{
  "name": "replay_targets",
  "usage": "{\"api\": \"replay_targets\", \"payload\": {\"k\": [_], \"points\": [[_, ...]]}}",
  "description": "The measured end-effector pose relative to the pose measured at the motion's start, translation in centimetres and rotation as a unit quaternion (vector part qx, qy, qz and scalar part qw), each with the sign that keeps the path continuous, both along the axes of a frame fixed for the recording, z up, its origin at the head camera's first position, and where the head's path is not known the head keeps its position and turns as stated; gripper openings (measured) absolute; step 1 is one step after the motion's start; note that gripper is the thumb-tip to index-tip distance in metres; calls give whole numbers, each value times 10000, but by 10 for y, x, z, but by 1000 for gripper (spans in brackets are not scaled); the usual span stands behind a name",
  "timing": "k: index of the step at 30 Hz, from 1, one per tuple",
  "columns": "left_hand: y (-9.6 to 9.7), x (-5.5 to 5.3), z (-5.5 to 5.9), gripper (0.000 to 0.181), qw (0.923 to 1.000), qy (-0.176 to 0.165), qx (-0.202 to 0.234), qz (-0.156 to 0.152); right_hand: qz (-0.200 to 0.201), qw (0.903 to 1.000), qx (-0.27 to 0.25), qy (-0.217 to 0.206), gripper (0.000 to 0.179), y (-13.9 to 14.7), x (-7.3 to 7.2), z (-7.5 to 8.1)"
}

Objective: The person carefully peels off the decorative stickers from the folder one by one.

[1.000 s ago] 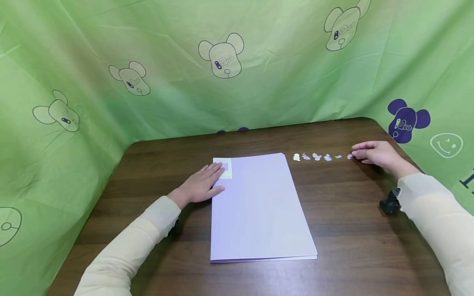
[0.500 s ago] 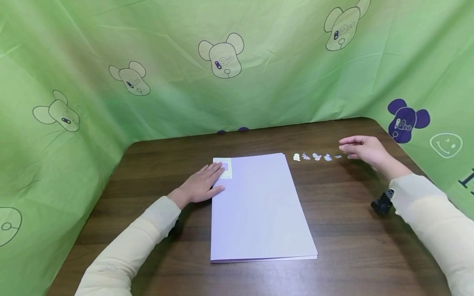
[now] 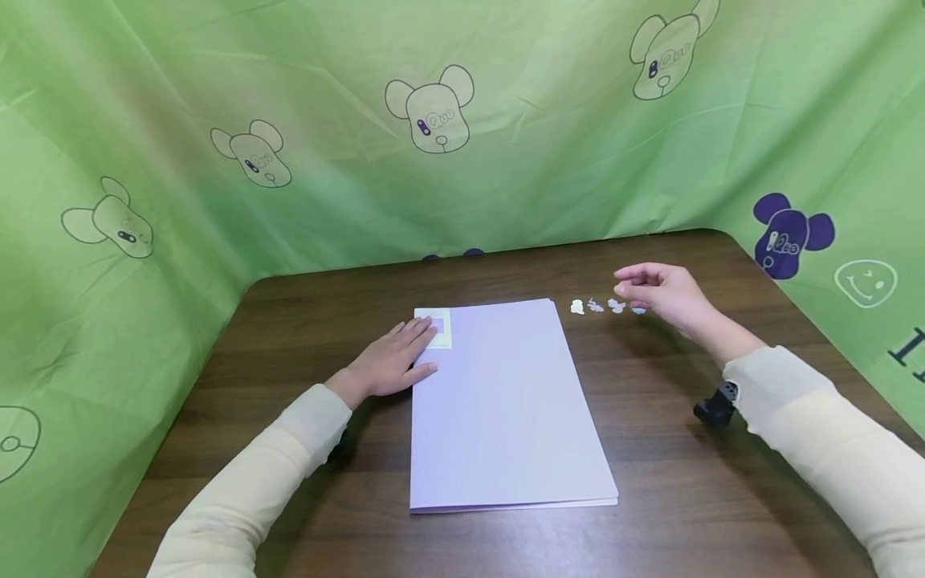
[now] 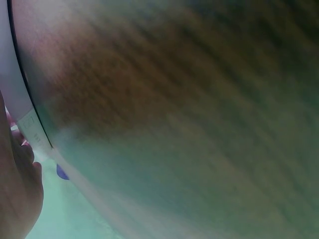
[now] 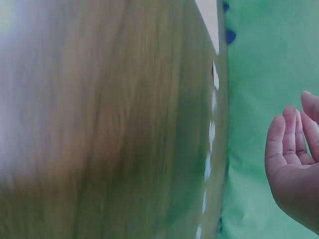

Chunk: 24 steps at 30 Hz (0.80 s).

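Observation:
A pale lilac folder [image 3: 506, 409] lies on the table with a white-bordered label [image 3: 444, 340] at its far left corner. My left hand [image 3: 390, 360] rests on its left edge, fingers spread over part of the label; in the left wrist view that hand [image 4: 20, 189] shows only at the left edge. My right hand [image 3: 668, 297] hovers over a row of small paper cutouts [image 3: 616, 306] to the right of the folder. Its fingers are loosely bent with nothing between them, as the right wrist view of the hand [image 5: 294, 164] shows. From the head view it hides the row's right end.
The wooden table [image 3: 325, 297] is bounded by a green printed curtain [image 3: 332, 209] behind and at both sides. A black wrist camera [image 3: 717, 405] hangs below the right sleeve. Bare wood lies to the left of the folder.
My right hand has moved left along the row, from its right-hand end toward the folder, with the cutouts left lying on the table. My left hand has stayed on the folder.

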<state>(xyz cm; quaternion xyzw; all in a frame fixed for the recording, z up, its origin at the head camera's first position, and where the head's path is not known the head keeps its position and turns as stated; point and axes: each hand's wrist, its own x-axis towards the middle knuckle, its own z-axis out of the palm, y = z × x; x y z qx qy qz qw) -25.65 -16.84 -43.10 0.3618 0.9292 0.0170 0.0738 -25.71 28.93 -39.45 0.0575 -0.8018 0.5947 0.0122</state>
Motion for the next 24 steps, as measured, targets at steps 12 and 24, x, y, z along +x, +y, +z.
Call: {"api": "replay_targets", "payload": {"k": [12,24], "points": [[0,1,1,75,10000,-66,21,49,845,9943,642,-85,51,-58,25,-11],[-2,1,-2,76,9993,-164,205,277,1730,9541,2204,1061,53,-82,59,-26]]}}
